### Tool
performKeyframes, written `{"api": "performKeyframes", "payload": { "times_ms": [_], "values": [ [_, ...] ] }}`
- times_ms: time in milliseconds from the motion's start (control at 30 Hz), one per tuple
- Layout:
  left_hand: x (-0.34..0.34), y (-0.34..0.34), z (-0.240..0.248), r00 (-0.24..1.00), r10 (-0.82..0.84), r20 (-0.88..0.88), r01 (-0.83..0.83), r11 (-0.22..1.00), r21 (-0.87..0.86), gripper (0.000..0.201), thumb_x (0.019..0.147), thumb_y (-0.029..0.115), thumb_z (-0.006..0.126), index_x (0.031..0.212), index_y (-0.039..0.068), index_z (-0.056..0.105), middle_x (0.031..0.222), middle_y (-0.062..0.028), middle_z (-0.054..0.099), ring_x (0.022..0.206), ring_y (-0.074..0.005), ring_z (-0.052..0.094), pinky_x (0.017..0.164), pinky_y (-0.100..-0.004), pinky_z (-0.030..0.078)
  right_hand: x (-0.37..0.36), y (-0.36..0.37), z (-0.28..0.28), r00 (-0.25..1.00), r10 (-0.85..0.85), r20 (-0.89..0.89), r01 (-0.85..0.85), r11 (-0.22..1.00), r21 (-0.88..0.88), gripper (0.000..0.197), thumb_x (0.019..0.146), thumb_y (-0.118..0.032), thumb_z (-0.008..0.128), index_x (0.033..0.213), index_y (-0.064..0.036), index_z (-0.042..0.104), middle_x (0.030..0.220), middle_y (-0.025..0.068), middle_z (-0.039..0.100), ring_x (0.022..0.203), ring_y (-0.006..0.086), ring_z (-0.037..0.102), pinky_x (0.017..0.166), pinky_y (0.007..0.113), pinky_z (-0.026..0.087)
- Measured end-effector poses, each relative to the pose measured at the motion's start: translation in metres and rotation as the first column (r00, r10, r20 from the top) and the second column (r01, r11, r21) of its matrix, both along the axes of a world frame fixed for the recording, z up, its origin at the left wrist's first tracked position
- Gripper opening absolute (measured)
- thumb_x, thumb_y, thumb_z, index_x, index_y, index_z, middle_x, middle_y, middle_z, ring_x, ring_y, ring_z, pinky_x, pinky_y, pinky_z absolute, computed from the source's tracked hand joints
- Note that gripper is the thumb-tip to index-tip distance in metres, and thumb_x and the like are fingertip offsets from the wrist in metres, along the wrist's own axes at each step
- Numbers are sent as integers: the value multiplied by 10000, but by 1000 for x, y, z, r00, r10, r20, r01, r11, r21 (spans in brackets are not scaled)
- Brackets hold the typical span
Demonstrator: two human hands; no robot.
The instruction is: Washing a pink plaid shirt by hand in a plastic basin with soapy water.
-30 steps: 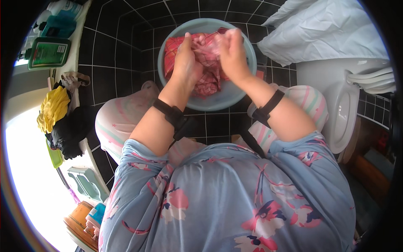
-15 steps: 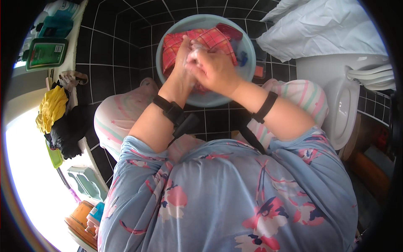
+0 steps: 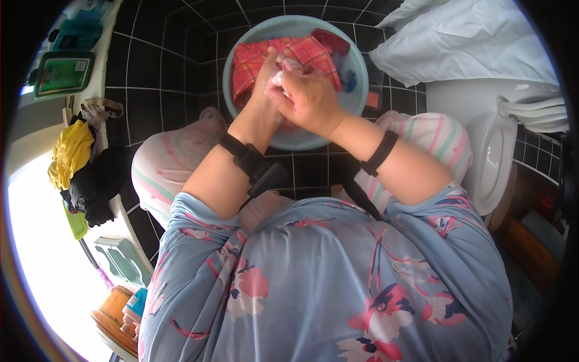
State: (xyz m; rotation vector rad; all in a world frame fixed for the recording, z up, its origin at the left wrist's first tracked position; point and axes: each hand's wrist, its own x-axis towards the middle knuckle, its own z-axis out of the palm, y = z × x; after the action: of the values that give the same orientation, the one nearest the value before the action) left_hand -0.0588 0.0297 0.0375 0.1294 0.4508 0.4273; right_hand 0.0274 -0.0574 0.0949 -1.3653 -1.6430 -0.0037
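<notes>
My left hand (image 3: 265, 84) and my right hand (image 3: 310, 99) meet over a light blue basin (image 3: 360, 78). Suds whiten the fingers. Between them is a bunched, soapy bit of cloth (image 3: 291, 64), pinkish and mostly covered; whether it belongs to the red plaid cloth (image 3: 250, 60) cannot be made out. My right fingers curl over it against the left palm, whose thumb points away from me. The plaid cloth lies in the basin beneath both hands. Beside it are a red plastic piece (image 3: 332, 41) and a small dark blue object (image 3: 348, 81).
An orange-pink block (image 3: 373, 99) sits right of the basin on dark tiles (image 3: 143, 66). A white toilet (image 3: 491, 151) stands at right below a white sheet (image 3: 452, 45). Along the left ledge are a green bottle (image 3: 63, 75), yellow cloth (image 3: 71, 154) and black cloth (image 3: 96, 187).
My right hand has shifted slightly against the left, still rubbing position over the basin. More white suds show between the fingers. The plaid cloth stays in place.
</notes>
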Motion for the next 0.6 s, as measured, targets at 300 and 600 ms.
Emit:
{"api": "performKeyframes", "payload": {
  "times_ms": [300,600],
  "values": [
    [7,-17,19,993,43,-110,-27,990,140,476,1066,437,227,978,131,581,890,-43,636,874,-192,635,860,-395,531,0,-5,1,983,-109,-146,65,958,-279,166,878,-228,681,987,-132,601,779,76,687,669,253,685,563,352,510],
    [26,-24,53,944,41,-329,-37,999,17,384,1053,393,283,1057,117,550,1050,-77,625,964,-259,637,873,-469,527,31,7,-18,939,-256,-229,171,927,-334,158,887,-230,673,986,-124,611,687,83,661,616,280,658,540,362,500]
  ]
}}
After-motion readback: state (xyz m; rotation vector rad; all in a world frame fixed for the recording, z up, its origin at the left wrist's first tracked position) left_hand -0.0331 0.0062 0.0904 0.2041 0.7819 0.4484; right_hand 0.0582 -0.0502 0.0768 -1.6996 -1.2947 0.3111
